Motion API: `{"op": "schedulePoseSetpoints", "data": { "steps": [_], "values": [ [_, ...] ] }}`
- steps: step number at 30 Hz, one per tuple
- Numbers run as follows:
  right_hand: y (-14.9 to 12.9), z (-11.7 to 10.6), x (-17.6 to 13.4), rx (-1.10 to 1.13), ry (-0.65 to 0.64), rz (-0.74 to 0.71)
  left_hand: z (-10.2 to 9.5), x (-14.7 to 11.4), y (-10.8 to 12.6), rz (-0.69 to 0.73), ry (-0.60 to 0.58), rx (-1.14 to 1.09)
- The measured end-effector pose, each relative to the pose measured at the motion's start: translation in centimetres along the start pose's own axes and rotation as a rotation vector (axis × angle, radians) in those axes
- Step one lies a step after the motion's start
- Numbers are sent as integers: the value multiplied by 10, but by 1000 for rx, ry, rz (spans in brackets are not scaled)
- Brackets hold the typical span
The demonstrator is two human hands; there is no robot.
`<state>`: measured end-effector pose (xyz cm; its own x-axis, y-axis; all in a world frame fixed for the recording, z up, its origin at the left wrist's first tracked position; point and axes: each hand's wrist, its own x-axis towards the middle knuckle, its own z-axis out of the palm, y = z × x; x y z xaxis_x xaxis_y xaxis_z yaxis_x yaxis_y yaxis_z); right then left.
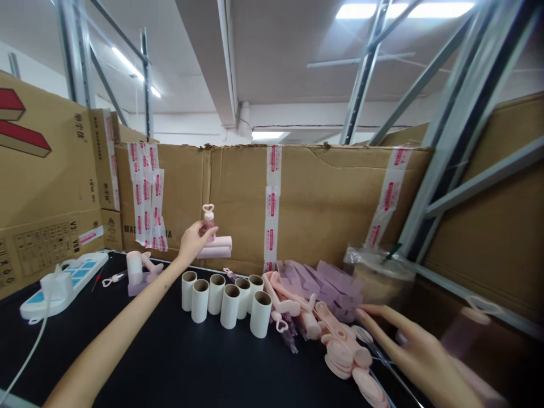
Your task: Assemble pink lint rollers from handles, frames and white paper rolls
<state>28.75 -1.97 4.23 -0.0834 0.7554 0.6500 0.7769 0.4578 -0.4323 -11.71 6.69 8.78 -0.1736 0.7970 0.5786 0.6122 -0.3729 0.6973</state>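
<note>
My left hand (196,241) is raised in front of the cardboard wall, fingers pinched on a small wand with a pink heart-shaped loop (208,209). A pink cylindrical piece (217,248) shows right below those fingers; whether it joins the wand I cannot tell. Slightly blurred, my right hand (410,343) reaches over the right side with fingers stretched out and nothing visible in them. Its fingertips are near the translucent purple sheets (327,283) and a heap of pink plastic handles (340,345). Under it lies a thin metal tool (395,365), partly hidden.
Several white cardboard tubes (230,306) stand upright mid-table. A white power strip (63,289) with a cable lies left, near a pink roller piece (135,266). A plastic-wrapped round container (382,275) stands back right. Cardboard walls (340,198) and metal posts (446,136) enclose the black table.
</note>
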Motion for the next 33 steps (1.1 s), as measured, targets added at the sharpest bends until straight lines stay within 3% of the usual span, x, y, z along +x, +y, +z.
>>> {"op": "schedulePoseSetpoints", "data": {
  "steps": [2,5,7,9,12,15,18,21,22,24,26,27,30,33],
  "values": [
    [-24,12,2,141,-53,7,-7,-15,21,70,33,-94],
    [-56,36,1,396,-155,-25,-6,-48,48,128,-20,-219],
    [-72,50,-4,541,-270,-117,1,-75,60,131,-106,-300],
    [-84,60,-13,634,-410,-179,12,-100,68,63,-265,-454],
    [-93,70,-29,677,-564,-164,29,-128,74,62,-387,-369],
    [-96,81,-40,593,-603,-102,39,-139,73,153,-497,-146],
    [-95,88,-42,500,-553,-93,40,-141,63,172,-550,-170],
    [-85,85,-40,385,-328,-209,37,-142,46,73,-340,-342],
    [-80,83,-40,308,-221,-277,36,-144,41,5,-324,-408],
    [-70,82,-42,110,-39,-456,38,-151,33,-150,-532,-582],
    [-63,85,-45,-67,34,-654,44,-162,29,-265,-851,-776],
    [-60,88,-47,-124,37,-742,47,-167,27,-298,-936,-846],
    [-59,97,-50,-201,16,-864,60,-181,23,-366,-967,-929],
    [-64,92,-46,-180,-58,-851,66,-186,16,-442,-1022,-966]
  ]
}}
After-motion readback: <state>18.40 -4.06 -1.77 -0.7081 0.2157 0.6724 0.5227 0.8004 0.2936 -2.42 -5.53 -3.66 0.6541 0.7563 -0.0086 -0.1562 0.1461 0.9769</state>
